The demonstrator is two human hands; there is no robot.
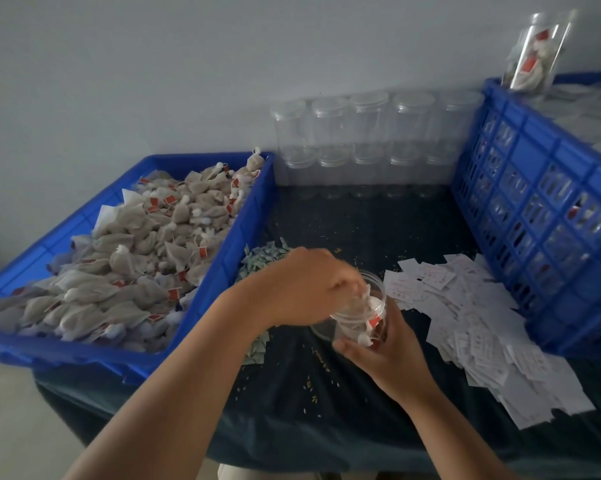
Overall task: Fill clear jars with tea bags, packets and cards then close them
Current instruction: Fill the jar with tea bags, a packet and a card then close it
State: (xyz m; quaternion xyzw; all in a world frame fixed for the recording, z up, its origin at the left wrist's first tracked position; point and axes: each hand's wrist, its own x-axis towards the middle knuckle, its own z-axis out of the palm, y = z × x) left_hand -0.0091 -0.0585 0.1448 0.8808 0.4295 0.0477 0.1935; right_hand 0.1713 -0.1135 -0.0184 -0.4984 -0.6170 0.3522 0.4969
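My right hand (pixel 389 355) grips a clear jar (pixel 375 299) from below, tilted toward me over the dark table. Tea bags with red tags sit inside the jar. My left hand (pixel 302 289) reaches over the jar's mouth, fingers curled around a tea bag (pixel 361 297) going into the opening. A blue tray (pixel 223 251) at the left is heaped with tea bags (pixel 136 258). Small greenish packets (pixel 262 258) lie beside the tray, partly hidden by my left arm. White cards (pixel 482 313) spread over the table at the right.
Stacked clear jars with lids (pixel 368 133) stand against the back wall. A tall blue crate (pixel 548 216) at the right holds filled jars, with one filled jar (pixel 534 53) on top. Loose crumbs dot the dark tablecloth (pixel 326 393).
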